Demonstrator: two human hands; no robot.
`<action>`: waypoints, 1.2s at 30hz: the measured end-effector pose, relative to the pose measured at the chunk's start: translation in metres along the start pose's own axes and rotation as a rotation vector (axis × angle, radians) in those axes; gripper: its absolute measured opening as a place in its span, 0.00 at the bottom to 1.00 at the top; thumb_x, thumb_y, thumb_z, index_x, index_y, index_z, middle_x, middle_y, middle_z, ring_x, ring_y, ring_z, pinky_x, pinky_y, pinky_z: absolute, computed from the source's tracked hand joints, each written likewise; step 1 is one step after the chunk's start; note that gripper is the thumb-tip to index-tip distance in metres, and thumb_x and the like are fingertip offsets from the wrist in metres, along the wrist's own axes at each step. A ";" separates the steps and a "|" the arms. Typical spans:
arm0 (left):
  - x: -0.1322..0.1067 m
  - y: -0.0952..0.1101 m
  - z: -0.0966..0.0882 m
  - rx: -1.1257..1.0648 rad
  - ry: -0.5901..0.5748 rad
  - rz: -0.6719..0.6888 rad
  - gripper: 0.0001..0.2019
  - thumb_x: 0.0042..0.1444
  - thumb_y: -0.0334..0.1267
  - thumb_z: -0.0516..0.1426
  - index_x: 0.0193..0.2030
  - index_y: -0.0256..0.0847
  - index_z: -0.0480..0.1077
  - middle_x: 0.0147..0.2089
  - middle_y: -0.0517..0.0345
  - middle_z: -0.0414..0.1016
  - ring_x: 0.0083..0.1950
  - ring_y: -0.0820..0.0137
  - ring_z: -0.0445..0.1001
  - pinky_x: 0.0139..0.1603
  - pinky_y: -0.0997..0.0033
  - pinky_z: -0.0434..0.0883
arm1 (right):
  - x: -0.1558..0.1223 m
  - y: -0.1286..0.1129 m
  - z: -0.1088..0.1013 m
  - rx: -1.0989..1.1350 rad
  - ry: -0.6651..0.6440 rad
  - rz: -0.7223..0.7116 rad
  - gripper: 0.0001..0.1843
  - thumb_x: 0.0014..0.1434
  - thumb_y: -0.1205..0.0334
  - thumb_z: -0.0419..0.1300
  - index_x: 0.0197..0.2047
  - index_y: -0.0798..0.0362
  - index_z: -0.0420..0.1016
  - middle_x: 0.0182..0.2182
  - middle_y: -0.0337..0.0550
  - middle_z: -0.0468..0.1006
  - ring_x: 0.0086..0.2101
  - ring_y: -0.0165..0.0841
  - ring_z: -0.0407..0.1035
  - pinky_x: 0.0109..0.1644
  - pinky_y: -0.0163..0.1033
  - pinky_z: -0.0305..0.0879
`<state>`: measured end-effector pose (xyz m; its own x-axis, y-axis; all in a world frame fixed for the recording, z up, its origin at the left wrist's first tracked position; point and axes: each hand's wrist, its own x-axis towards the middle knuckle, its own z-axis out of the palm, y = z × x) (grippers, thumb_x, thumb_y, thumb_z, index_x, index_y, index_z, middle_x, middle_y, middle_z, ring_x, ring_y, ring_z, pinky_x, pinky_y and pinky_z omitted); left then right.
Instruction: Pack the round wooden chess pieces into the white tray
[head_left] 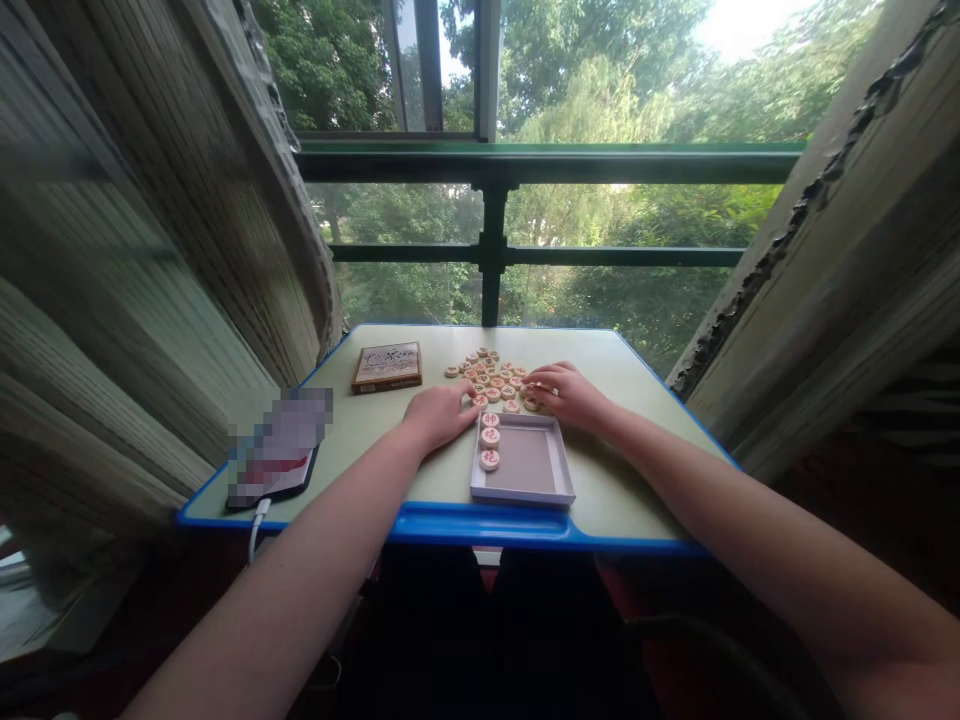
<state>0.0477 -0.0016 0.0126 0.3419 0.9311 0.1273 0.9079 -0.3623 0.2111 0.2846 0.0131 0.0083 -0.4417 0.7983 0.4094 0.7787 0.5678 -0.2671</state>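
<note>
Several round wooden game pieces with red marks lie scattered on the far middle of a pale table. A shallow grey box tray sits near the front edge, with three pieces in a column along its left side. My left hand rests on the table just left of the tray, fingers curled, its fingertips touching a piece at the pile's near edge. My right hand lies over the pile's right edge, fingers bent down onto the pieces.
A brown box lid lies at the table's far left. A phone with a white cable sits at the front left corner. Bamboo blinds hang on both sides, and a green window railing stands behind the table.
</note>
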 end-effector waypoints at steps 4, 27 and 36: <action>0.001 -0.001 0.001 0.006 0.005 -0.003 0.21 0.56 0.56 0.47 0.47 0.48 0.69 0.34 0.55 0.76 0.36 0.63 0.73 0.31 0.71 0.62 | 0.001 0.001 0.003 0.017 -0.017 -0.046 0.17 0.62 0.59 0.49 0.45 0.50 0.77 0.47 0.44 0.77 0.49 0.38 0.65 0.57 0.48 0.56; 0.000 -0.001 0.002 -0.089 0.062 0.056 0.23 0.62 0.50 0.42 0.62 0.55 0.59 0.52 0.56 0.74 0.49 0.61 0.73 0.42 0.68 0.67 | 0.001 -0.007 -0.008 -0.103 0.010 0.180 0.15 0.59 0.62 0.51 0.35 0.54 0.79 0.35 0.45 0.79 0.37 0.34 0.67 0.47 0.39 0.55; 0.008 0.001 0.006 -0.004 0.022 0.078 0.21 0.60 0.53 0.43 0.54 0.59 0.68 0.48 0.57 0.77 0.46 0.60 0.74 0.38 0.67 0.67 | 0.005 -0.007 -0.003 -0.131 -0.045 0.245 0.17 0.55 0.49 0.56 0.33 0.53 0.78 0.31 0.45 0.77 0.34 0.35 0.64 0.42 0.39 0.55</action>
<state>0.0532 0.0060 0.0086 0.4062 0.8988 0.1647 0.8775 -0.4340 0.2039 0.2785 0.0130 0.0154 -0.2499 0.9184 0.3069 0.9144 0.3281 -0.2372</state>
